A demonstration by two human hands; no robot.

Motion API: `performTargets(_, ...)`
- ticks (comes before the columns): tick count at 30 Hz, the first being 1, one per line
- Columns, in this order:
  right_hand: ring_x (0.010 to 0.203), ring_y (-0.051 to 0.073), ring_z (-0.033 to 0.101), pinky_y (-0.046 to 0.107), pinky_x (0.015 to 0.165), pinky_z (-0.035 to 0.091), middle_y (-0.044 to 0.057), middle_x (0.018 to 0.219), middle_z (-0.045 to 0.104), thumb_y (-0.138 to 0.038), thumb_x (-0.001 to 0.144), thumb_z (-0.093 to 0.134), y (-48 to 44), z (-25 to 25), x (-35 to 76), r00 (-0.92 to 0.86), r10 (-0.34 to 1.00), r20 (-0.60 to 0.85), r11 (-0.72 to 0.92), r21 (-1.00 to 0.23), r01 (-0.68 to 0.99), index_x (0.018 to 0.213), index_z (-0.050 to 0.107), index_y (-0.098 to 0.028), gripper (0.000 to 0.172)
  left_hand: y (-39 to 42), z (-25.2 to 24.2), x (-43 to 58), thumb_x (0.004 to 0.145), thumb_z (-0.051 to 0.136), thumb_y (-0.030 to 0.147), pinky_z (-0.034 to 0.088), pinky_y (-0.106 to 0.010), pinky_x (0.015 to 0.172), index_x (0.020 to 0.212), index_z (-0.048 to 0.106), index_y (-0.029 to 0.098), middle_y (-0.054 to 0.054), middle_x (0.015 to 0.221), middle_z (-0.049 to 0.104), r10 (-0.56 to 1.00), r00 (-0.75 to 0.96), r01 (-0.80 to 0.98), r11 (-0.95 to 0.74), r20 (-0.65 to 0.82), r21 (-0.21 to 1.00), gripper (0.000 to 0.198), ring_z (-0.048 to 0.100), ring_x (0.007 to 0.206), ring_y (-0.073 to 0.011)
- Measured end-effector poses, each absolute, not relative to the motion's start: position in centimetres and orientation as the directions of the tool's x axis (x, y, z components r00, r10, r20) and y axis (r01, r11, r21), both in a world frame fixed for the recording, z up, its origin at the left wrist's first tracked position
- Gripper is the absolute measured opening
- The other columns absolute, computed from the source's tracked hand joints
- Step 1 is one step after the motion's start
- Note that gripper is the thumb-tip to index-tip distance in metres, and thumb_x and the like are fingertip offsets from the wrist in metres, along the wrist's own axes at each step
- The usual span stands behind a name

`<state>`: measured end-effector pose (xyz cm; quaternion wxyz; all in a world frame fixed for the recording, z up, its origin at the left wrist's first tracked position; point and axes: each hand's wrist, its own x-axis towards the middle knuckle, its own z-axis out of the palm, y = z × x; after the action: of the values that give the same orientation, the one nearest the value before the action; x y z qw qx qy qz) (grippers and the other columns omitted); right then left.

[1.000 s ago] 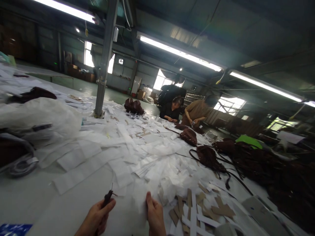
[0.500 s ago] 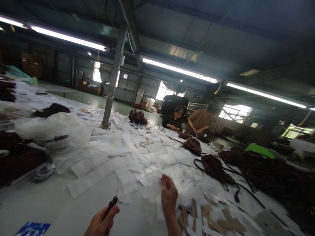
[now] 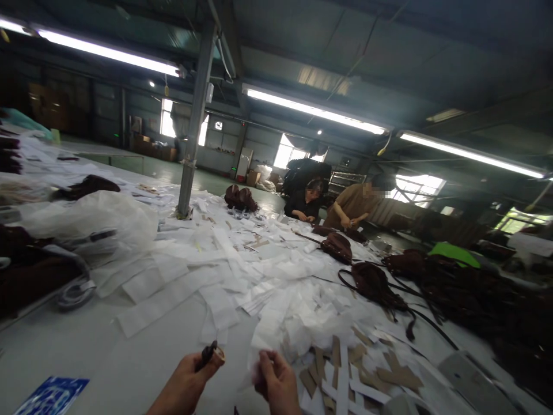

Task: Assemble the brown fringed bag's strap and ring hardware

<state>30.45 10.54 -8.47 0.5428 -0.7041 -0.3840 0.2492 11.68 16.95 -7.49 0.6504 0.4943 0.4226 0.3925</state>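
Observation:
My left hand (image 3: 188, 381) is closed around a small dark brown piece (image 3: 209, 353) that looks like a strap end, with a tan ring-like edge showing at its tip. To its right, my right hand (image 3: 279, 380) pinches a thin white paper sheet (image 3: 268, 329), which rises from the fingertips toward the heap behind it. Both hands are above the near part of the white table (image 3: 142, 363), a short way apart. Between and below them a dark tip shows at the bottom edge, too small to name.
White paper strips (image 3: 168, 297) cover much of the table, with brown card pieces (image 3: 397, 372) at right. Dark brown bags (image 3: 374, 285) and a bigger dark pile lie further right. A clear plastic bag (image 3: 99, 216) and a metal post (image 3: 192, 132) stand left. Two people (image 3: 352, 204) work across the table.
My right hand has come down and slightly left, now with the white sheet in its fingers. My left hand has shifted slightly right, and its brown piece has turned.

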Motion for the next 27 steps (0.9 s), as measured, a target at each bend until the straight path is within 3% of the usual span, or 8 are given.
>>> performTargets(4,0.052,0.015,0.058,0.025,0.052,0.045,0.002,0.06,0.065,-0.07,0.071,0.059,9.3,-8.6,26.6,0.555,0.831,0.034,0.034,-0.999,0.012,0.09,0.063,-0.016,0.057,15.0,-4.9,11.8,0.059,0.07,0.062,0.034,-0.026,0.053,0.053,0.06,0.018,0.001,0.051,0.046,0.819,0.547,0.04,0.179,-0.172,0.983,0.045,0.042,0.055,-0.0159)
performTargets(7,0.057,0.017,0.061,0.026,0.056,0.047,0.005,0.067,0.069,-0.067,0.074,0.059,8.7,-7.7,25.1,0.584,0.809,0.071,0.059,-0.997,0.04,0.092,0.063,-0.016,0.053,13.7,-3.1,10.9,0.064,0.071,0.054,0.038,-0.026,0.063,0.061,0.065,0.017,-0.001,0.061,0.055,0.784,0.612,-0.061,0.178,-0.104,0.982,0.037,0.046,0.063,-0.0167)
performTargets(12,0.064,0.019,0.063,0.027,0.061,0.049,0.005,0.071,0.07,-0.068,0.072,0.061,8.4,-7.2,23.8,0.617,0.783,0.082,0.062,-0.997,0.054,0.095,0.065,-0.016,0.057,13.0,-2.7,9.2,0.053,0.079,0.041,0.027,-0.023,0.046,0.063,0.064,0.018,0.004,0.052,0.046,0.816,0.534,-0.098,0.318,-0.22,0.943,0.03,0.032,0.047,-0.01)
performTargets(15,0.069,0.02,0.063,0.027,0.062,0.048,0.006,0.075,0.069,-0.07,0.068,0.064,8.3,-7.3,23.0,0.486,0.874,0.008,0.076,-0.99,-0.121,0.096,0.067,-0.016,0.061,13.1,-3.1,8.8,0.056,0.076,0.047,0.023,-0.024,0.046,0.054,0.056,0.017,0.005,0.048,0.039,0.852,0.5,-0.06,0.213,-0.155,0.975,0.035,0.028,0.046,-0.0092)
performTargets(17,0.06,0.016,0.059,0.024,0.051,0.044,0.004,0.067,0.065,-0.071,0.063,0.067,8.0,-7.4,22.4,0.352,0.931,-0.094,-0.001,-0.967,-0.255,0.085,0.069,-0.014,0.061,13.1,-3.2,8.6,0.061,0.071,0.052,0.026,-0.024,0.049,0.053,0.053,0.018,0.004,0.05,0.039,0.884,0.464,-0.05,0.092,-0.058,0.995,0.04,0.032,0.05,-0.0108)
performTargets(21,0.04,0.004,0.036,0.017,0.04,0.026,-0.005,0.047,0.047,-0.062,0.044,0.083,7.3,-7.8,21.6,0.188,0.956,-0.225,-0.108,-0.865,-0.489,0.074,0.07,-0.012,0.06,12.5,-3.3,8.6,0.073,0.062,0.056,0.032,-0.025,0.056,0.061,0.054,0.017,0.002,0.059,0.043,0.857,0.512,-0.023,-0.056,0.06,0.998,0.042,0.038,0.059,-0.0137)
performTargets(24,0.042,0.005,0.038,0.018,0.043,0.028,-0.003,0.047,0.05,-0.058,0.039,0.086,7.0,-8.3,21.4,0.22,0.953,-0.211,-0.067,-0.849,-0.524,0.071,0.071,-0.01,0.06,11.8,-3.7,8.7,0.076,0.059,0.056,0.033,-0.025,0.058,0.063,0.053,0.017,0.002,0.061,0.045,0.848,0.527,0.017,-0.086,0.064,0.996,0.041,0.041,0.062,-0.0148)
performTargets(27,0.041,0.007,0.04,0.021,0.043,0.03,-0.001,0.045,0.05,-0.062,0.043,0.082,6.7,-8.9,21.2,0.272,0.943,-0.19,-0.052,-0.894,-0.444,0.06,0.068,-0.01,0.056,11.2,-4.5,8.9,0.076,0.058,0.056,0.035,-0.026,0.06,0.063,0.055,0.016,0.001,0.063,0.049,0.854,0.515,0.058,-0.124,0.076,0.991,0.042,0.044,0.065,-0.0165)
